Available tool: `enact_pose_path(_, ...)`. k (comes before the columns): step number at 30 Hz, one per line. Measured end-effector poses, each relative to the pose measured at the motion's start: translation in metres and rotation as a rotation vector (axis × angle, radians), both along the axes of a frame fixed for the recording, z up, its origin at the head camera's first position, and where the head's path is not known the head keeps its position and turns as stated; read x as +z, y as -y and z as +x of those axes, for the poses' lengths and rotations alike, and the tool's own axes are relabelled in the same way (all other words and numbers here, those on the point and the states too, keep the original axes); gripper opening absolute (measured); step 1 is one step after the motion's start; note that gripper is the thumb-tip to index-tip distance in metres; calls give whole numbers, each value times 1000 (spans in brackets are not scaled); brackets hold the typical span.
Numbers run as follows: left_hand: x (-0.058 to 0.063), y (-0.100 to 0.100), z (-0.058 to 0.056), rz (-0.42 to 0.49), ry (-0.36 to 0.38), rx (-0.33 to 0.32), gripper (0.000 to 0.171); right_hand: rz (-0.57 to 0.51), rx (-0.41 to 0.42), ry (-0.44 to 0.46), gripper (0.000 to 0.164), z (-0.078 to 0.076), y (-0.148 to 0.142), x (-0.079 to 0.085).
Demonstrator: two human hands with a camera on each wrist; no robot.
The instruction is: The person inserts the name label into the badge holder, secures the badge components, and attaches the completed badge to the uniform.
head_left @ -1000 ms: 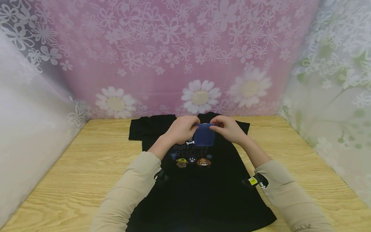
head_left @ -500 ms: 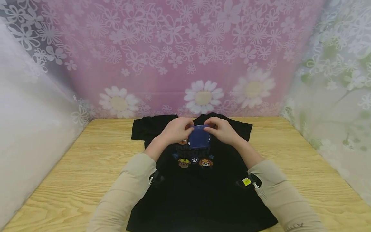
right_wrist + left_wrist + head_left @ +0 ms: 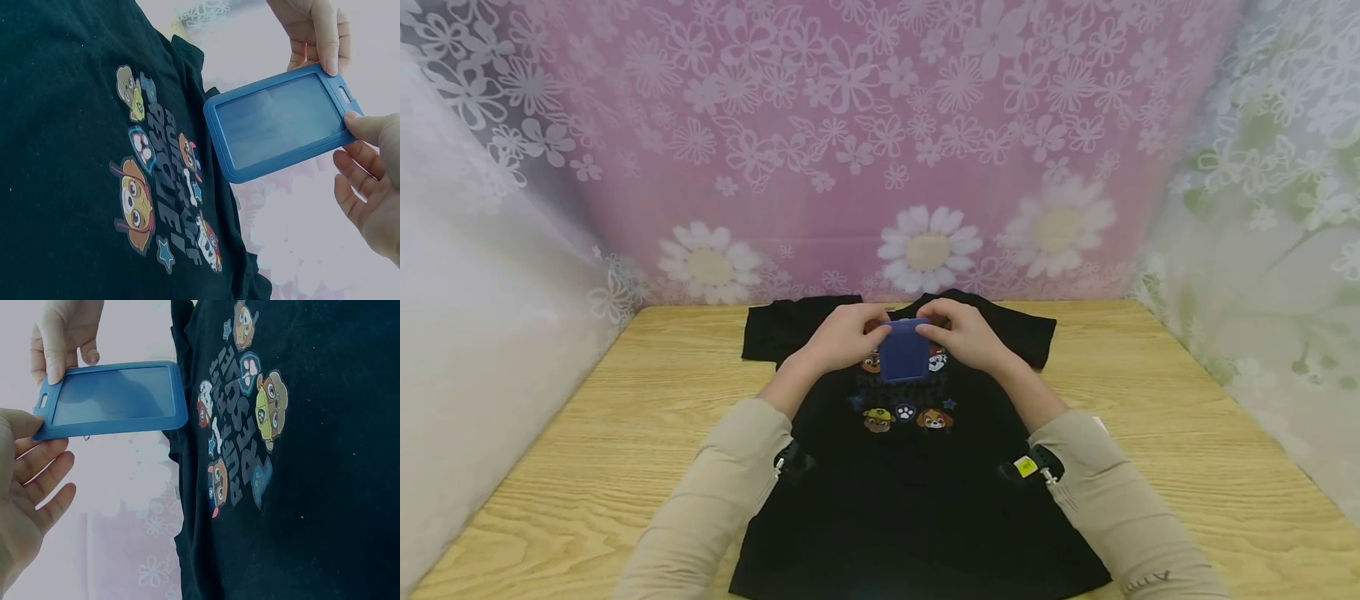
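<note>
- Over the past second you've brought the blue badge holder [image 3: 904, 354] a little to the left across the shirt, so printed dog faces now show on both sides of it.
- Your grip looks the same throughout; I'd judge you are repositioning the holder rather than opening it.
- Your left hand [image 3: 850, 333] pinches its far left corner between thumb and fingers.
- Your right hand [image 3: 964, 335] pinches the far right corner likewise, so both hands are clamped on the one piece.
- The slot [image 3: 43, 400] sits between your thumbs, at the far edge; whether anything is inside the window, I can't tell.
- Under your hands the black T-shirt [image 3: 910, 517] lies spread on the wooden table [image 3: 587, 433], collar to the far side.
- The holder hides the middle of the print; whether its near end touches the cloth is unclear.
- A small white thing [image 3: 1101, 424] peeks out beside your right sleeve [image 3: 1120, 500], mostly hidden.
</note>
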State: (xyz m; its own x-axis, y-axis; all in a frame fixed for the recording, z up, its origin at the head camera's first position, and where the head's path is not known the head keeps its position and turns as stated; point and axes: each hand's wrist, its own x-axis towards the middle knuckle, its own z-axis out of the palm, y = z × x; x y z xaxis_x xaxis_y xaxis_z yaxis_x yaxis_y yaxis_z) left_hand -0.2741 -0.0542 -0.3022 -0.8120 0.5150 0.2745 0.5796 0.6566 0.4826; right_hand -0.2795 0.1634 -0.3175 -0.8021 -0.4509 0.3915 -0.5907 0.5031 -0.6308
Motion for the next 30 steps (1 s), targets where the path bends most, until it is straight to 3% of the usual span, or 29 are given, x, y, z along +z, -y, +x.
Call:
enact_pose_path(8,-3,3,-2,88,76,-6,19,-26,-10,35,16,1,6,-2)
enact_pose_path(14,-4,1,-3,128,158,-14,41,-4,-12,-4,16,0,9,-5)
enact_pose_path(18,-6,-2,-3,137,164,-9,46,10,-22,-26,15,0,9,-5)
enact_pose_path(23,-8,-4,-5,149,148,1,46,11,-27,-21,16,1,9,-5)
enact_pose_path(30,-9,-6,-7,172,166,48,31,0,-24,-6,15,1,7,-7)
